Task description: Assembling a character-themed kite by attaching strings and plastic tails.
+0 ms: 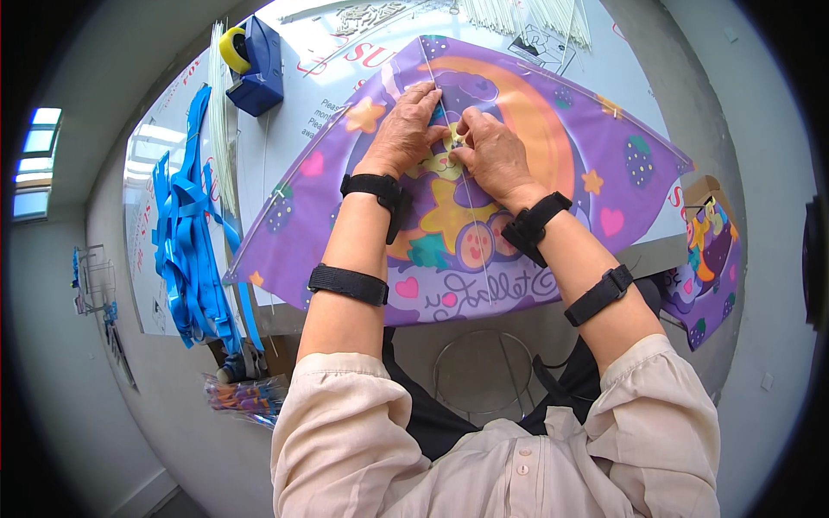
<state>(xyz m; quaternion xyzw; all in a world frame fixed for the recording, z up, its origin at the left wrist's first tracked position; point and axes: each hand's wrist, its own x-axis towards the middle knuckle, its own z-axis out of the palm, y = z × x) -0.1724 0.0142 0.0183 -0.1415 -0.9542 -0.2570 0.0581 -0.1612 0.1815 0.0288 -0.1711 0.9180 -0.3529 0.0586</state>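
A purple kite (635, 194) with a cartoon print lies spread over the table in front of me, its printed lettering reading mirrored. A thin white rod (426, 59) runs down its middle. My left hand (401, 129) rests on the kite across the upper part of this rod, fingers stretched out and thumb pointing toward the other hand. Just to its right, my right hand (496, 157) is closed in a pinch at the rod, over the yellow printed figure. Whatever sits between those fingertips is too small and covered to make out.
A blue tape dispenser (256, 73) with yellow tape stands at the far left. Blue strips (186, 250) hang over the table's left side beside thin white rods (222, 129). More rods (553, 22) lie at the back. Another printed kite (712, 259) sits at right, below a stool (484, 371).
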